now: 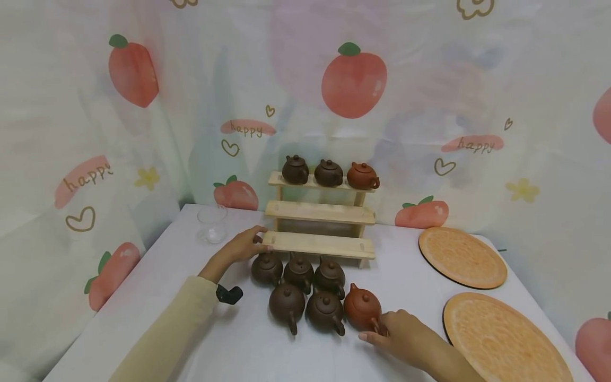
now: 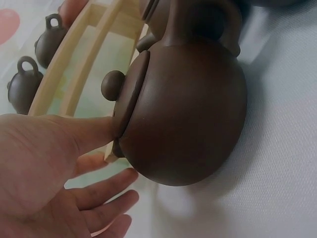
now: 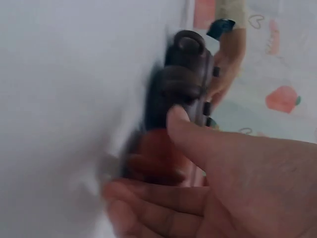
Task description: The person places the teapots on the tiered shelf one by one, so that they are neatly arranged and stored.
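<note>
Several small dark teapots [image 1: 287, 301] stand close together on the white table before a stepped wooden rack [image 1: 317, 244]. My left hand [image 1: 241, 245] is at the left end of the rack's lowest shelf; its other fingers are loosely straight. In the left wrist view its thumb lies beside the lid of a dark teapot [image 2: 193, 114]; whether it touches is unclear. At the right of the cluster, my right hand [image 1: 408, 335] is by the handle of a reddish teapot [image 1: 363, 306]. In the right wrist view thumb and fingers stand apart around that blurred handle [image 3: 154, 168].
On the top shelf sit two dark teapots [image 1: 295, 170] and one reddish teapot [image 1: 363, 175]. A clear glass vessel [image 1: 212, 223] stands at the back left. Two round tan mats [image 1: 463, 257] lie at the right. A patterned cloth [image 1: 353, 132] hangs behind.
</note>
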### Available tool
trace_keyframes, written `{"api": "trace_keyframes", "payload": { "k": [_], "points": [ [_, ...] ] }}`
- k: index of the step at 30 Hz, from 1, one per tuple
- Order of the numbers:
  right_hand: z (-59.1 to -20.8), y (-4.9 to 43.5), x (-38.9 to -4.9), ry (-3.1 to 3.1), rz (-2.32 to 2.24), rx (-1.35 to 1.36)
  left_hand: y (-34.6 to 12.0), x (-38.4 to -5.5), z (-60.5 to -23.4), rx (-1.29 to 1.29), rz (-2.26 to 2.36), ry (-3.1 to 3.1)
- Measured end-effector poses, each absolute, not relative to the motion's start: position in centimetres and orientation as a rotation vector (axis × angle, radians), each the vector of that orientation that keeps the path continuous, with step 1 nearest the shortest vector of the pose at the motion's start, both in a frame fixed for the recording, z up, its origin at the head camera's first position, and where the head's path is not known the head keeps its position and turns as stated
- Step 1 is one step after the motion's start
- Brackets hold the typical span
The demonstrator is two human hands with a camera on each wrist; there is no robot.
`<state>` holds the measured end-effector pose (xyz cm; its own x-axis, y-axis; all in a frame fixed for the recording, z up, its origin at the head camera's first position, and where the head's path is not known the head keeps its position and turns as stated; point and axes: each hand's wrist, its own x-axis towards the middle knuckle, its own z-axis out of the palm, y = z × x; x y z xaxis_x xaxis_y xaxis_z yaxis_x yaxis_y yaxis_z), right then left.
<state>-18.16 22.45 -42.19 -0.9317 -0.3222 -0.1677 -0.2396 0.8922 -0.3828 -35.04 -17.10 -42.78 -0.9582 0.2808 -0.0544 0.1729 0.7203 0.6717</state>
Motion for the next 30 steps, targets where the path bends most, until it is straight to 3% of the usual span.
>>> {"api": "trace_keyframes", "payload": {
  "k": [30],
  "points": [
    [-44.5, 23.1, -17.2, 3.058, -0.676, -0.338, -17.2, -34.8, -42.7, 0.393, 1.046, 2.776]
  ]
}}
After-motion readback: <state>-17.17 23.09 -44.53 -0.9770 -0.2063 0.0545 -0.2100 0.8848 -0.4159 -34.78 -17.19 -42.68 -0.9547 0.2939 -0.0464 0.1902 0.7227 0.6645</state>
